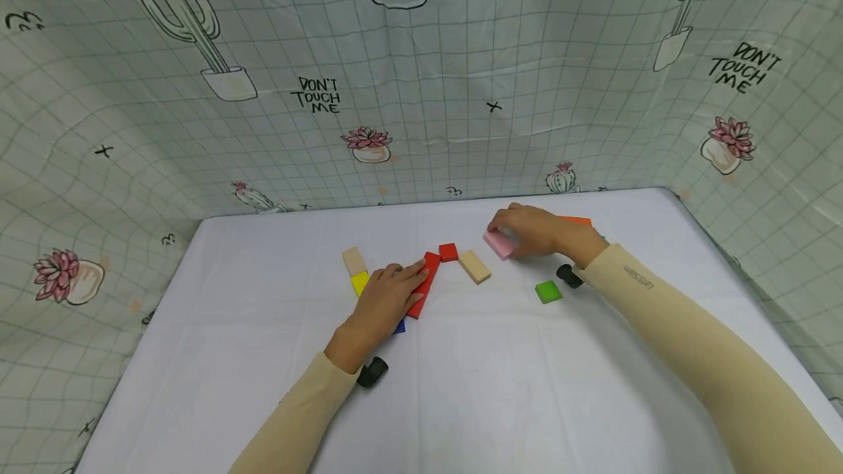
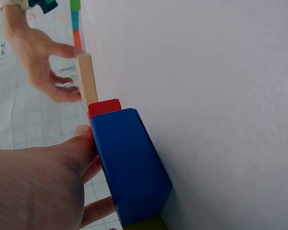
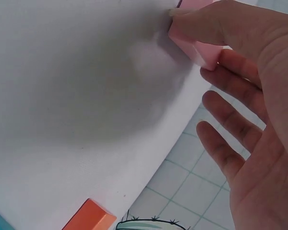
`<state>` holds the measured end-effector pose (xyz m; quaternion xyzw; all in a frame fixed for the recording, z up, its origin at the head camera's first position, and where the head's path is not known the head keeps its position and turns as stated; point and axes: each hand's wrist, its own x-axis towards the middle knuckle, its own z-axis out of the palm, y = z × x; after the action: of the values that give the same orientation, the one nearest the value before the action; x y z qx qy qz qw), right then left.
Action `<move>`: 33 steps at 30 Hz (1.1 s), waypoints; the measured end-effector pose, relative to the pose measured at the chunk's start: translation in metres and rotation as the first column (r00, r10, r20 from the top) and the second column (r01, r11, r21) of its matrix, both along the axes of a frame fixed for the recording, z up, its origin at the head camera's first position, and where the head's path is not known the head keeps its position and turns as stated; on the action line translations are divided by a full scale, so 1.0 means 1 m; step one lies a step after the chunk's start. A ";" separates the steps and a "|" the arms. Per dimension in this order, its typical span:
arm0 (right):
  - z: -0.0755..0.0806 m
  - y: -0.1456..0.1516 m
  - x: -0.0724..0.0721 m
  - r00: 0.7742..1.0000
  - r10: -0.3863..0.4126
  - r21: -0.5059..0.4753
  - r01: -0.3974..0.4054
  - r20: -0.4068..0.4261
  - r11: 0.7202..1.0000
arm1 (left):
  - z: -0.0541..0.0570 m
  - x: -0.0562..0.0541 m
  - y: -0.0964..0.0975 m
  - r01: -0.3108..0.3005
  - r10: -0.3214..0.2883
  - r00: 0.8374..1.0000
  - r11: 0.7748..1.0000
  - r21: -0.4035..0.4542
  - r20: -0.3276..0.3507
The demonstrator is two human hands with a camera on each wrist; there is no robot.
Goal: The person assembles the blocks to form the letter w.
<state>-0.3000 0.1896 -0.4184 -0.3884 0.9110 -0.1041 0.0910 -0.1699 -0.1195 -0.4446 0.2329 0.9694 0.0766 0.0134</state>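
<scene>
My left hand (image 1: 383, 297) lies over the long red block (image 1: 428, 276), its fingertips touching it. Under and beside that hand are a yellow block (image 1: 359, 282) and a blue block (image 1: 399, 327), both partly hidden; in the left wrist view the blue block (image 2: 129, 158) stands large in front of the red. At the back right, my right hand (image 1: 530, 229) pinches a pink block (image 1: 499, 244) between thumb and fingers. In the right wrist view the pink block (image 3: 197, 43) appears tilted, the other fingers spread loosely. A small red block (image 1: 448, 252) and a plain wooden block (image 1: 474, 267) lie between the hands.
Another wooden block (image 1: 353, 261) touches the yellow one. A green block (image 1: 548, 292) lies on the white table (image 1: 500, 386) near the right wrist, and an orange block (image 1: 576, 220) lies behind that hand. Patterned cloth (image 1: 435, 72) hangs along the table's back edge.
</scene>
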 end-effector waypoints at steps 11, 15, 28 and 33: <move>0.008 0.009 0.024 0.999 -0.040 -0.044 0.041 0.007 0.998 | 0.001 -0.001 0.000 0.003 -0.003 1.000 1.000 -0.017 0.001; 0.009 0.010 0.039 1.000 -0.029 -0.062 0.029 0.001 0.998 | 0.001 0.000 0.000 0.000 0.000 1.000 1.000 -0.008 0.006; 0.000 0.010 0.074 0.997 0.013 -0.084 -0.019 -0.070 0.996 | -0.001 0.000 -0.001 -0.002 0.002 1.000 1.000 0.007 0.004; -0.004 0.009 0.083 0.995 0.033 -0.095 -0.041 -0.089 0.995 | -0.001 0.000 -0.001 -0.002 0.002 1.000 1.000 0.000 0.002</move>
<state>-0.2171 0.1988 -0.4220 -0.4133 0.9007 -0.1291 0.0340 -0.1704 -0.1202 -0.4454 0.2320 0.9696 0.0767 0.0145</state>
